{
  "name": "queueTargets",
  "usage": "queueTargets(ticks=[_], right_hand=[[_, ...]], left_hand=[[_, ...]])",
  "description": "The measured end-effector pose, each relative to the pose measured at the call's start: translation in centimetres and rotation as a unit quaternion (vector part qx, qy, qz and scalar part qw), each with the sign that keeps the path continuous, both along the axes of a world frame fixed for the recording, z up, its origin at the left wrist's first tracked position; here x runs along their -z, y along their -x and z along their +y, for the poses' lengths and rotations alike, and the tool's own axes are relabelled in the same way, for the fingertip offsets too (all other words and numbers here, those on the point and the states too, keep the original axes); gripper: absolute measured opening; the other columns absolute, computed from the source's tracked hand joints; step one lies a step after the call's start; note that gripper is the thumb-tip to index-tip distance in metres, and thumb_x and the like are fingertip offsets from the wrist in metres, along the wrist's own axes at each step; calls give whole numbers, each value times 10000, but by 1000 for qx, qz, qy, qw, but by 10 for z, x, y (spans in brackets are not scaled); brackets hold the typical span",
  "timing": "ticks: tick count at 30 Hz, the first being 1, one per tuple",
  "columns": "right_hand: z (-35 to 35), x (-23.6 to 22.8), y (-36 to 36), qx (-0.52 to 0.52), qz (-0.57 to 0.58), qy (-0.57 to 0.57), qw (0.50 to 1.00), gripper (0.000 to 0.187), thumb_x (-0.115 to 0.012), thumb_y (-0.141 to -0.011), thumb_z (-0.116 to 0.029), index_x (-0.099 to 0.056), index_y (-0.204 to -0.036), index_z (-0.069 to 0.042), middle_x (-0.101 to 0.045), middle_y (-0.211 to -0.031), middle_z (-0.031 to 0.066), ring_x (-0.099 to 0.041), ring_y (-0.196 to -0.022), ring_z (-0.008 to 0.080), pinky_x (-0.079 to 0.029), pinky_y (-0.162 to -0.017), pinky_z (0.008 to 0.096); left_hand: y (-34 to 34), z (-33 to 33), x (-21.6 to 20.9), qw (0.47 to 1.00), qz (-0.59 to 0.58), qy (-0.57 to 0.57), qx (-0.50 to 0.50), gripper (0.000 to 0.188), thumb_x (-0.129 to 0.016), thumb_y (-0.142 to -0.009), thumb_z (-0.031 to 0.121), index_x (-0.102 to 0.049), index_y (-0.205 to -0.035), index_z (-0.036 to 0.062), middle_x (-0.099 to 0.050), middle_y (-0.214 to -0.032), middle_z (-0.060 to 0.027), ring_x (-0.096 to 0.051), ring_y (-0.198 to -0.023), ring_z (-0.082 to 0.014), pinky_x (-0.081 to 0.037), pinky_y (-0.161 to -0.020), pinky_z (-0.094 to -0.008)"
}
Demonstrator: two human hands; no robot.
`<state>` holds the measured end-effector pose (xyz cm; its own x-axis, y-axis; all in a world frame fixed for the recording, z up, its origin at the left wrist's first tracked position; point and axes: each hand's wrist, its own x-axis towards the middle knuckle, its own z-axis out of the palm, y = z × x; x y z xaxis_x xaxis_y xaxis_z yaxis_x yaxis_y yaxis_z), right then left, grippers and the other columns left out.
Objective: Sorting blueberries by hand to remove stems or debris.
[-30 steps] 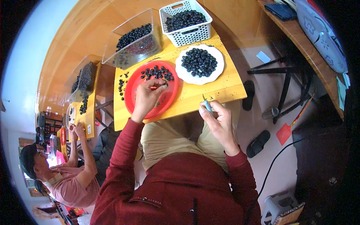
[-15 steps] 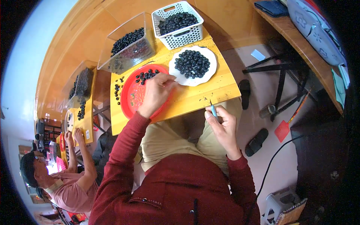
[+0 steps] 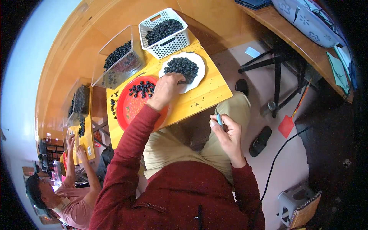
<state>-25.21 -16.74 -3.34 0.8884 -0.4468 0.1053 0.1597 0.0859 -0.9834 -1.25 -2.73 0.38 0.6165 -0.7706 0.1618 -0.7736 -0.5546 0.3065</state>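
Note:
My left hand (image 3: pixel 168 86) reaches over the edge of a white scalloped plate (image 3: pixel 200 78), its fingers bent together at the near side of a heap of dark round berries (image 3: pixel 183 66). Whatever lies between those fingertips is hidden. Under my left wrist is a red plate (image 3: pixel 123 107) with a smaller group of dark berries (image 3: pixel 142 89) toward its far side. Beyond the table's near edge, over my right thigh, my right hand (image 3: pixel 230 134) is closed around a slim blue-handled tool (image 3: pixel 219 119) with a thin dark tip pointing up.
A white perforated basket (image 3: pixel 168 48) and a clear bin (image 3: pixel 132 69), both holding berries, stand at the back of the yellow table (image 3: pixel 207 94). Loose berries (image 3: pixel 113 105) lie left of the red plate. Another person (image 3: pixel 73 203) works at a table on the left.
My left hand has shifted from above the red plate to the berries on the white plate. My right hand still holds the blue-handled tool. The view has turned slightly.

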Motion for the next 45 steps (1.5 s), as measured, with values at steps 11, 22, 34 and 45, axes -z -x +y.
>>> queueTargets(ticks=[11, 22, 34, 45], right_hand=[[-3, -1, -1, -2, -1, -33, 999, 173, -678, -908, -110, -666, -999, 37, -591, -755, -29, -483, -686, 19, -404, -602, 192], [10, -17, -26, -39, 6, -48, 998, 144, -667, -914, -100, -668, -977, 29, -602, -783, -36, -476, -696, 12, -393, -608, 184], [55, -110, -85, -140, -164, 45, 975, 170, -652, -925, -116, -662, -1021, 24, -553, -752, -74, -419, -623, -9, -314, -533, 172], [49, -52, -74, -114, -18, 49, 992, 156, -664, -905, -109, -655, -959, 37, -559, -698, -23, -452, -653, 26, -385, -572, 204]], left_hand=[[-4, 20, 10, 969, 159, 189, -1, 221, -655, -870, 11, -674, -1091, -1, -685, -902, -74, -651, -788, -170, -529, -725, -305], [21, 48, -9, 835, 401, 366, -91, 204, -699, -862, 11, -680, -1064, -11, -681, -909, -25, -611, -781, -75, -500, -730, -211], [55, 77, -20, 865, 323, 370, -101, 202, -664, -897, 26, -669, -1093, -25, -685, -972, -16, -614, -845, -80, -512, -769, -241], [74, 100, -13, 788, 405, 443, -136, 202, -635, -940, 80, -671, -1126, 10, -681, -941, -19, -613, -855, -79, -499, -787, -234]])
